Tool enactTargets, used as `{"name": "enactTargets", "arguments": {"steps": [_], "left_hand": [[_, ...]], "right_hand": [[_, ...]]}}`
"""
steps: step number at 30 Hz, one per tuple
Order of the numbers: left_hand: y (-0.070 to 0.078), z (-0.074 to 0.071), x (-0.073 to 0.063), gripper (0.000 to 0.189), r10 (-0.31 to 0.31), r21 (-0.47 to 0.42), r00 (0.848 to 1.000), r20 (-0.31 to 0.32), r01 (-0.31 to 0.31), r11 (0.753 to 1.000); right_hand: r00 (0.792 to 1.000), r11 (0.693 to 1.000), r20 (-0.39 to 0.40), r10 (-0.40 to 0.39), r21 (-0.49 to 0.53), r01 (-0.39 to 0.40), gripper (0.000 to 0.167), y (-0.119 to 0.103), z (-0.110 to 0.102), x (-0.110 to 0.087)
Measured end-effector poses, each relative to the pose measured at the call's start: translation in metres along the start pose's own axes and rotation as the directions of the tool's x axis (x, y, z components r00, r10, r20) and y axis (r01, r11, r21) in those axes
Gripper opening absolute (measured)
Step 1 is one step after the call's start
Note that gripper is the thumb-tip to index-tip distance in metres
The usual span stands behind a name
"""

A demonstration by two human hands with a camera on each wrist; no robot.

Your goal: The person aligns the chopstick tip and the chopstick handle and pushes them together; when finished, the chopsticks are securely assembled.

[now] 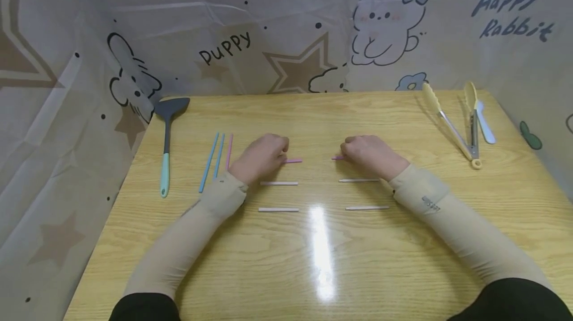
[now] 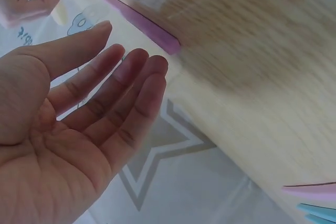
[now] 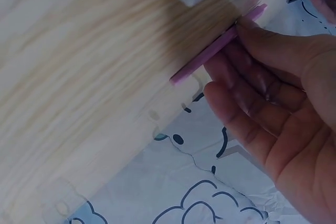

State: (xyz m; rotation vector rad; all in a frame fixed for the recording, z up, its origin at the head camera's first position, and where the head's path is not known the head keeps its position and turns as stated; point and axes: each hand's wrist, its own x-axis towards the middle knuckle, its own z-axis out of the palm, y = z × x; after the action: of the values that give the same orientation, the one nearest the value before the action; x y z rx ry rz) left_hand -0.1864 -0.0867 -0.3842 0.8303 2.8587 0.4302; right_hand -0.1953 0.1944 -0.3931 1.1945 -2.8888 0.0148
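My left hand [image 1: 264,157] is over the middle-left of the table, beside a short pink stick [image 1: 293,160]. In the left wrist view its fingers are loosely bent, with a gap between the fingertips [image 2: 152,72] and that stick [image 2: 144,24]. Across from it, my right hand [image 1: 373,154] pinches a second pink stick [image 1: 337,158] between thumb and fingers. The right wrist view shows this stick [image 3: 210,52] lying along the tabletop, both its ends sticking out past the fingers. Nearer me lie two pairs of white sticks, one pair on the left [image 1: 278,210] and one on the right [image 1: 367,208].
Two long blue sticks [image 1: 209,161] and a long pink stick [image 1: 230,149] lie left of my left hand. Beyond them is a turner [image 1: 167,137] with a mint handle. Tongs [image 1: 461,142] and a light-blue handled utensil [image 1: 485,122] lie far right. Printed cloth walls [image 1: 179,27] border the table.
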Motion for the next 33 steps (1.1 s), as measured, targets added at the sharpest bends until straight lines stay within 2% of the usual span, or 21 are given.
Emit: {"name": "enactTargets", "arguments": {"steps": [5,13,19,23,30,33], "left_hand": [[0.005,0.003,0.007,0.003,0.002,0.041,1.000,0.029,-0.003,0.999],[0.013,0.007,0.007,0.009,0.026,0.119,1.000,0.008,-0.026,0.993],[0.016,0.008,0.008,0.009,0.016,0.164,0.999,0.040,-0.022,0.986],[0.017,0.008,0.007,0.005,0.017,0.198,0.999,0.040,-0.025,0.980],[0.018,-0.002,0.002,0.007,0.018,0.198,0.997,0.073,-0.033,0.980],[0.017,-0.011,0.000,0.005,0.013,0.162,0.999,0.049,-0.021,0.987]], "right_hand": [[1.000,1.000,0.000,0.014,0.007,-0.014,0.032,0.000,0.001,-0.001],[1.000,0.999,-0.001,-0.018,-0.035,0.018,0.024,0.000,0.003,-0.003],[1.000,1.000,0.003,-0.004,-0.005,0.004,0.027,0.002,0.004,-0.004],[1.000,0.999,-0.012,-0.011,0.034,0.011,0.027,0.003,0.005,-0.004],[1.000,0.998,-0.003,-0.027,0.065,0.027,0.014,0.006,-0.003,-0.006],[0.998,0.995,-0.039,-0.048,0.086,0.051,0.014,0.008,-0.010,-0.006]]}}
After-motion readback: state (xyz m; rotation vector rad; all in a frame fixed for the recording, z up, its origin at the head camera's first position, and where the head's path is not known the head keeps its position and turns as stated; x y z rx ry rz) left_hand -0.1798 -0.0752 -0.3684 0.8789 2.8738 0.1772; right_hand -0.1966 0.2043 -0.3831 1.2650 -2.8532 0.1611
